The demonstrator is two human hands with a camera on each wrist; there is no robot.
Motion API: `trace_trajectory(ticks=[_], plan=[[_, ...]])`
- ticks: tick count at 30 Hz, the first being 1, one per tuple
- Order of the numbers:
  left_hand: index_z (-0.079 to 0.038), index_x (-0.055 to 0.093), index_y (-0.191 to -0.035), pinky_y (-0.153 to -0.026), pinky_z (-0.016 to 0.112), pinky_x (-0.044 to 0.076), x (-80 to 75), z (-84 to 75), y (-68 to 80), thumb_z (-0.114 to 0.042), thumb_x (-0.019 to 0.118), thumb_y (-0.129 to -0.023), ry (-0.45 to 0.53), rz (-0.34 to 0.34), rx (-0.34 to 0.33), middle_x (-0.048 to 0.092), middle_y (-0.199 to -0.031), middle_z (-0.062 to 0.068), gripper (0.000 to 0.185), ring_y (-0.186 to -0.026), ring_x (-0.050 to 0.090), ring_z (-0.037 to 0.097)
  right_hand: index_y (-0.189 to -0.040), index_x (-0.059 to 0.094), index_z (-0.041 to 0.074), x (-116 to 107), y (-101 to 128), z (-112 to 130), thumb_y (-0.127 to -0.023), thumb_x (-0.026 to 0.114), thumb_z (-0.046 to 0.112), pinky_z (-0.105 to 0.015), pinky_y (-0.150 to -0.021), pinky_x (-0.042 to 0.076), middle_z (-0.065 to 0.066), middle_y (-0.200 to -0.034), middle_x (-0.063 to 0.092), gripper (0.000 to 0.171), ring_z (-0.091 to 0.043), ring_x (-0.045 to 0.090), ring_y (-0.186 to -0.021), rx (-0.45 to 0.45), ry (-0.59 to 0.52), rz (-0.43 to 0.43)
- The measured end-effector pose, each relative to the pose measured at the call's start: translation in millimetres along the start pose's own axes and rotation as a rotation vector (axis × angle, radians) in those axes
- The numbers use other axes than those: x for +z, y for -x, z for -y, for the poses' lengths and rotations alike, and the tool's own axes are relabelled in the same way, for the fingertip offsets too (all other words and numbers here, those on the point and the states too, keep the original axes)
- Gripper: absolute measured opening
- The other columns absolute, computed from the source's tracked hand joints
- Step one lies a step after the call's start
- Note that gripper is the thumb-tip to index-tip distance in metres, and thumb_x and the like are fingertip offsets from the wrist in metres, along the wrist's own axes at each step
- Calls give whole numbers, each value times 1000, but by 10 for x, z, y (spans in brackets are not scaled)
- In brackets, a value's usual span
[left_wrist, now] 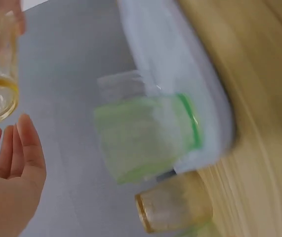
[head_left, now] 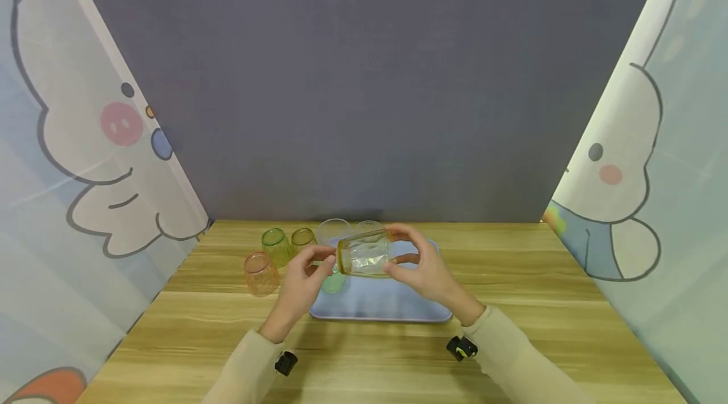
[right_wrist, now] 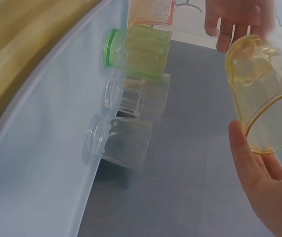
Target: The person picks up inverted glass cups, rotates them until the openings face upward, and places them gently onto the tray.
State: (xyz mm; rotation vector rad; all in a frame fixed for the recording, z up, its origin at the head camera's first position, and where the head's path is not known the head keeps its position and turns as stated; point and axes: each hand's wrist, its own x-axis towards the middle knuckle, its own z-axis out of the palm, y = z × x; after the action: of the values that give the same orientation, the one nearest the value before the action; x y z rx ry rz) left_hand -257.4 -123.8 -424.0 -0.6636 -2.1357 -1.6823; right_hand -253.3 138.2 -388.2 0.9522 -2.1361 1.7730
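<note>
Sideways, empty yellow-rimmed cup (head_left: pixel 364 254) clamped by right hand (head_left: pixel 426 271) fingers; left hand (head_left: pixel 301 284) fingers relaxed.

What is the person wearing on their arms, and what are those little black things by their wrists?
Both arms are in long, plain beige sleeves: the left sleeve and the right sleeve. A small black device sits by each wrist, the left one and the right one. The left hand and right hand are bare.
</note>
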Motion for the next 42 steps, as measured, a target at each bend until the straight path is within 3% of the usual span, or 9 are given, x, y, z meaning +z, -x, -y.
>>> trace_trajectory(ticks=[4,10,14,18,25,31,37,42], plan=[[-9,71,-102,-71,29,57,17,58,59,-9,71,-95,-304,84,120,66,-96,-3,7,-85,63,12,-143,49,-1,-36,-18,11,-86,76,1,-42,-85,59,-18,-140,51,64,-38,49,-124,28,49,-14],[-11,71,-93,-69,29,54,1,150,172,-17,76,-88,-754,338,341,65,-90,-2,10,-78,61,14,-142,52,5,-51,-34,14,-86,78,7,-44,-83,59,-17,-134,52,62,-39,49,-122,63,134,-21],[-13,70,-88,-64,28,52,-43,211,239,-22,78,-86,-920,477,368,60,-84,-6,12,-74,57,10,-143,53,12,-51,-36,30,-87,78,13,-44,-83,58,-15,-133,52,62,-35,49,-120,113,206,-13],[-15,69,-86,-62,27,51,-86,248,290,-28,80,-85,-970,554,303,59,-83,-8,16,-74,57,10,-143,53,16,-47,-47,41,-86,78,18,-40,-82,56,-15,-134,52,62,-32,49,-120,161,289,-3],[-15,68,-87,-61,29,51,-111,274,345,-29,81,-84,-951,632,179,62,-86,-6,20,-77,59,11,-143,54,19,-32,-90,54,-84,77,25,-34,-81,55,-12,-137,50,63,-28,52,-118,238,410,18],[-17,62,-78,-59,28,49,-119,319,374,-26,82,-83,-979,619,197,58,-80,-9,23,-73,58,11,-142,55,19,-13,-127,48,-83,78,29,-34,-79,55,-9,-139,51,64,-24,58,-109,266,487,26],[-19,58,-74,-59,29,50,-101,372,381,-24,81,-84,-994,611,206,55,-77,-11,25,-72,58,11,-143,56,20,-18,-149,22,-81,77,33,-52,-93,50,-4,-137,52,66,-28,57,-119,275,577,37],[-21,56,-72,-60,28,50,-75,417,372,-24,81,-86,-998,605,229,53,-74,-13,28,-70,56,9,-143,56,20,-32,-167,20,-81,77,35,-55,-96,49,-5,-137,53,67,-28,54,-122,282,615,45]])
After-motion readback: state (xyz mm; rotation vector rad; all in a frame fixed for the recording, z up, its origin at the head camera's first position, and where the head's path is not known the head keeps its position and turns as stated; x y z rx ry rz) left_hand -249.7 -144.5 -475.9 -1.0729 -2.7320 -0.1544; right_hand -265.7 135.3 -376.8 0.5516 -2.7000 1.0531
